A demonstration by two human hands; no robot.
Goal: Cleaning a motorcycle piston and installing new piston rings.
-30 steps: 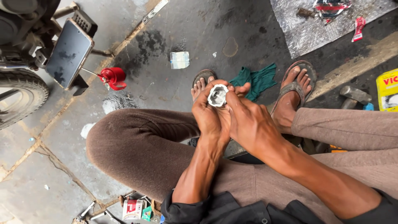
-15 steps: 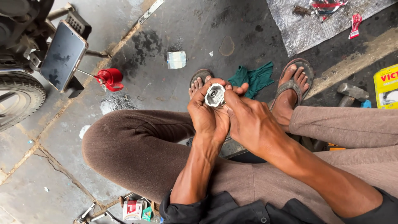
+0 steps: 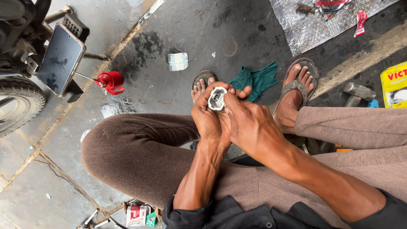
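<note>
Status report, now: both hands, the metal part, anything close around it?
Left hand cups small metal part. Right hand fingers press on it. Green rag on floor just beyond; nothing blocking.

Red oil can (image 3: 111, 82), green rag (image 3: 257, 79), hammer (image 3: 356, 93), phone (image 3: 60, 59) nearby.

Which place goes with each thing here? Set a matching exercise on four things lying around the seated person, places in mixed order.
Things:
1. green rag
2. red oil can
3. phone
4. hammer

Places:
A. on the floor right of the right foot
B. on a holder by the tyre, far left
C. on the floor between the two feet
D. on the floor just right of the phone

Pairs: 1-C, 2-D, 3-B, 4-A
</note>
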